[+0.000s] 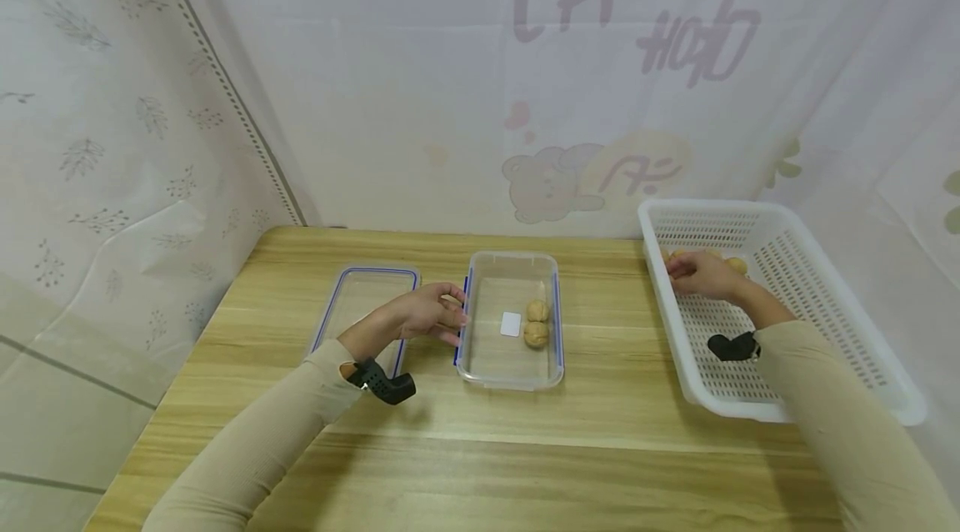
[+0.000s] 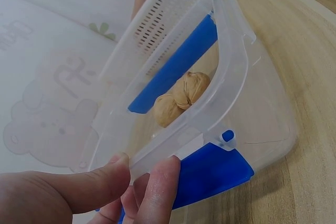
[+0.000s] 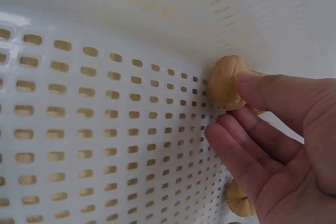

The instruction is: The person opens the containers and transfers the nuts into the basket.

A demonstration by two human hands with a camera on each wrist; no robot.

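A clear plastic container [image 1: 487, 365] with blue side latches stands mid-table, two walnuts [image 1: 536, 335] side by side along its right wall. At its left edge is my left hand [image 1: 431, 311]; in the left wrist view the thumb and fingers pinch the rim beside a blue latch [image 2: 212, 174]. My right hand [image 1: 705, 275] reaches inside the white basket [image 1: 678, 348], close to its left wall. There, in the right wrist view, the thumb and fingers pinch a walnut [image 3: 224, 83]. Another walnut [image 3: 240, 200] lies below those fingers.
A clear lid [image 1: 367, 286] with a blue seal lies flat left of the container, partly behind the left forearm. More walnuts [image 1: 737, 265] sit at the far end of the basket. A printed curtain [image 1: 420, 98] hangs behind the wooden table [image 1: 600, 432].
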